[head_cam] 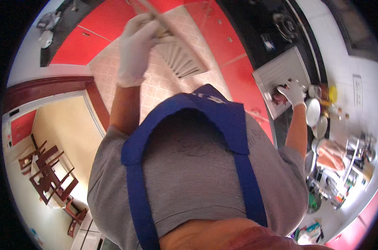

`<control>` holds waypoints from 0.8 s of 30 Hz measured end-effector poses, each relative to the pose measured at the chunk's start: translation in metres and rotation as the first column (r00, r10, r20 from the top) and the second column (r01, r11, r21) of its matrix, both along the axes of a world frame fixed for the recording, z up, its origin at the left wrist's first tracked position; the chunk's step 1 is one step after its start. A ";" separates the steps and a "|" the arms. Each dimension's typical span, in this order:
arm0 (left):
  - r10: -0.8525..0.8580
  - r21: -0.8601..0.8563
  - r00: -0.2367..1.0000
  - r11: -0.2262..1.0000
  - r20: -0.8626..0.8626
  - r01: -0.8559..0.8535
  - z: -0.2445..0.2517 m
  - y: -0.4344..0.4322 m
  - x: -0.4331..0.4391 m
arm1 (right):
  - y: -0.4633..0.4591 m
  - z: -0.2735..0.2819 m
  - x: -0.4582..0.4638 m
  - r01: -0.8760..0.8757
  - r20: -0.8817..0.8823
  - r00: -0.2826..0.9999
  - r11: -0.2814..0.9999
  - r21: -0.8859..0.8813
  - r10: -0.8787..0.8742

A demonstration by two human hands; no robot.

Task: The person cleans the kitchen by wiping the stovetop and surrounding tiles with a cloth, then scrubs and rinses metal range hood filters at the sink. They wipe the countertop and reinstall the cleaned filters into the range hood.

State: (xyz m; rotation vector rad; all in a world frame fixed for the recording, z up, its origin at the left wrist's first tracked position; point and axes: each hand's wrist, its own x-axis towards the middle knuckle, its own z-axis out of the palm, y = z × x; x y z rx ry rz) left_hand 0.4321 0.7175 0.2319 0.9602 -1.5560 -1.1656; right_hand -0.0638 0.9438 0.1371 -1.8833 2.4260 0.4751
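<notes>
Raised over the floor, my left hand wears a pale glove and is closed on a flat slotted tool, whose pale slotted face and long edge are motion-blurred; its exact kind is unclear. At the right, my right hand, also gloved, has its fingers spread over dark reddish-purple food pieces. Whether the fingertips touch them is hard to tell. The pieces lie on the lower part of a light grey board on the black counter. A blue apron hangs at my chest.
Bowls and yellow-lidded jars stand beside my right forearm. Beyond the board is a stove burner. Red cabinets line the counter's front. A doorway frame is at left, with dark wooden chairs past it.
</notes>
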 end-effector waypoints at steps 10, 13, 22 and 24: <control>-0.307 0.034 0.836 0.932 -0.454 0.361 0.019 -0.162 -0.140 | -0.252 0.128 0.139 -0.142 0.198 0.845 0.566 -0.812 0.496; -0.377 -0.075 0.847 0.923 -0.374 0.377 0.033 -0.209 -0.183 | -0.316 0.167 0.128 -0.364 -0.269 0.927 0.457 -0.812 0.259; -0.482 -0.238 0.849 0.869 -0.216 0.433 0.109 -0.303 -0.292 | -0.456 0.262 0.042 -0.404 -0.156 0.859 0.457 -0.792 0.488; -0.560 -0.495 0.818 0.751 -0.130 0.436 0.131 -0.321 -0.304 | -0.467 0.288 0.020 -0.377 -0.126 0.864 0.461 -0.804 0.488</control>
